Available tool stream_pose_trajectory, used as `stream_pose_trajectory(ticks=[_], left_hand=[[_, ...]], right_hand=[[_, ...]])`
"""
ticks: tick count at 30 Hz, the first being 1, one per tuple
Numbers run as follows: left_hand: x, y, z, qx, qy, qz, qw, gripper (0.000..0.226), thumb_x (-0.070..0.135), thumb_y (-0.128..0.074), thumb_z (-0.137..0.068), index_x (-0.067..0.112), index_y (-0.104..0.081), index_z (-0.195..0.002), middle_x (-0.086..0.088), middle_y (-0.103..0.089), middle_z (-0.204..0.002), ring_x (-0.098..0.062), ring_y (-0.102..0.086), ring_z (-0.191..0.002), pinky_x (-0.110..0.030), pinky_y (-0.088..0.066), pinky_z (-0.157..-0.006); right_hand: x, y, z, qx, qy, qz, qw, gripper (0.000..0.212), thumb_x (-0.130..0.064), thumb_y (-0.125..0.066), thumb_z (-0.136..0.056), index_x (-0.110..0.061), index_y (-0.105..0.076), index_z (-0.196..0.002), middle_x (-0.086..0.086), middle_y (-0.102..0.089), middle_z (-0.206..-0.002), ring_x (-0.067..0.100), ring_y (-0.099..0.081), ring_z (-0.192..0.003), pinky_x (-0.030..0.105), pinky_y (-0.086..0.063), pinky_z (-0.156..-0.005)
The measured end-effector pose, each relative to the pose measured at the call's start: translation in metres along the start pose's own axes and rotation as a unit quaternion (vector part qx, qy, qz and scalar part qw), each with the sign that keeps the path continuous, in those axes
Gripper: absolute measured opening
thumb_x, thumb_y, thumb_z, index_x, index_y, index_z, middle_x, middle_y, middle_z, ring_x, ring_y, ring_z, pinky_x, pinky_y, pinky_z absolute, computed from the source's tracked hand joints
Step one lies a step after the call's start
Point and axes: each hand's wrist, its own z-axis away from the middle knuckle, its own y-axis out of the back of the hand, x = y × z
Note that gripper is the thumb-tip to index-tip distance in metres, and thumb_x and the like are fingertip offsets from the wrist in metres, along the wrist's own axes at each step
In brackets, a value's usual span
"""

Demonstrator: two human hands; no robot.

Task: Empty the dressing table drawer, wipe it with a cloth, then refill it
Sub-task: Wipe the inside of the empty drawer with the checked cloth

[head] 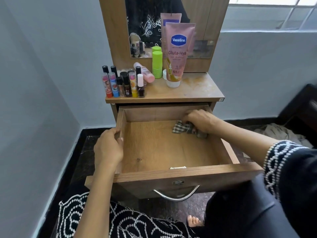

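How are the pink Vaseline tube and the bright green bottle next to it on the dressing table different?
The Vaseline tube is pale pink, flat and wide at the top, and stands on its white cap; the green bottle is bright lime, round and straight-sided. The tube is clearly taller and carries large printed lettering; the bottle shows no lettering that can be read. Both stand upright on the tabletop before the mirror.

Wooden dressing table top (197, 90) with pale stains, tall pink Vaseline lotion tube (176, 54) standing at its middle back, green cylindrical bottle (157, 65) just left of the tube, cluster of small upright lipsticks and nail polish bottles (123, 83) further left
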Motion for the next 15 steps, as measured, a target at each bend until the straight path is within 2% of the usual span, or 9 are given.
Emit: stream_pose_trajectory(ticks=[2, 4, 6, 7, 11, 15], left_hand=[[-0.001, 0.001, 0.002, -0.001, -0.001, 0.003, 1.0, 0.039, 0.014, -0.052, -0.094, 0.013, -0.049, -0.133, -0.007, -0.053, -0.134, -0.026, -0.052, -0.12, -0.037, -0.041, -0.098], [-0.001, 0.001, 0.002, 0.001, 0.002, 0.004, 1.0, 0.039, 0.014, -0.052, -0.094, 0.013, -0.049, -0.133, -0.007, -0.053, -0.134, -0.026, -0.052, -0.12, -0.037, -0.041, -0.098], [-0.001, 0.001, 0.002, 0.003, 0.005, 0.005, 1.0, 0.039, 0.014, -0.052, -0.094, 0.014, -0.049, -0.133, -0.006, -0.053, -0.134, -0.026, -0.052, -0.12, -0.036, -0.042, -0.098], [0.0, 0.001, 0.001, 0.004, 0.007, 0.006, 1.0, 0.039, 0.014, -0.052, -0.094, 0.014, -0.049, -0.133, -0.006, -0.053, -0.134, -0.026, -0.052, -0.12, -0.036, -0.042, -0.097], [-0.001, 0.0, 0.002, 0.005, 0.009, 0.008, 1.0, 0.039, 0.013, -0.051, -0.094, 0.014, -0.05, -0.133, -0.006, -0.053, -0.135, -0.026, -0.052, -0.12, -0.036, -0.042, -0.097], [0.001, 0.001, 0.001, 0.004, 0.01, 0.007, 1.0, 0.039, 0.013, -0.051, -0.094, 0.014, -0.05, -0.133, -0.007, -0.053, -0.134, -0.026, -0.053, -0.12, -0.035, -0.043, -0.096]], right_hand=[[-0.006, 0.007, 0.015, -0.072, -0.016, -0.026, 0.997, 0.038, -0.018, -0.073, -0.079, -0.019, -0.063, -0.115, 0.001, -0.057, -0.114, 0.021, -0.058, -0.101, 0.028, -0.048, -0.083], [-0.016, 0.015, 0.035, -0.185, -0.02, -0.041, 0.982, 0.044, -0.025, -0.078, -0.073, -0.022, -0.063, -0.115, -0.001, -0.054, -0.111, 0.016, -0.051, -0.094, 0.024, -0.043, -0.074], [-0.027, 0.017, 0.055, -0.276, -0.003, -0.06, 0.959, 0.039, -0.018, -0.076, -0.075, -0.025, -0.064, -0.111, -0.003, -0.055, -0.116, 0.015, -0.052, -0.096, 0.022, -0.043, -0.073], [-0.031, 0.013, 0.061, -0.296, 0.002, -0.071, 0.953, 0.037, -0.011, -0.073, -0.077, -0.025, -0.065, -0.109, -0.004, -0.055, -0.122, 0.016, -0.054, -0.101, 0.021, -0.045, -0.074], [-0.041, 0.011, 0.063, -0.275, 0.01, -0.099, 0.956, 0.04, 0.004, -0.069, -0.072, -0.023, -0.068, -0.101, -0.002, -0.056, -0.126, 0.02, -0.057, -0.108, 0.029, -0.053, -0.084], [-0.077, 0.018, 0.049, -0.244, 0.067, -0.09, 0.963, 0.044, 0.006, -0.066, -0.074, -0.021, -0.071, -0.109, 0.0, -0.06, -0.122, 0.021, -0.058, -0.108, 0.031, -0.051, -0.084]])
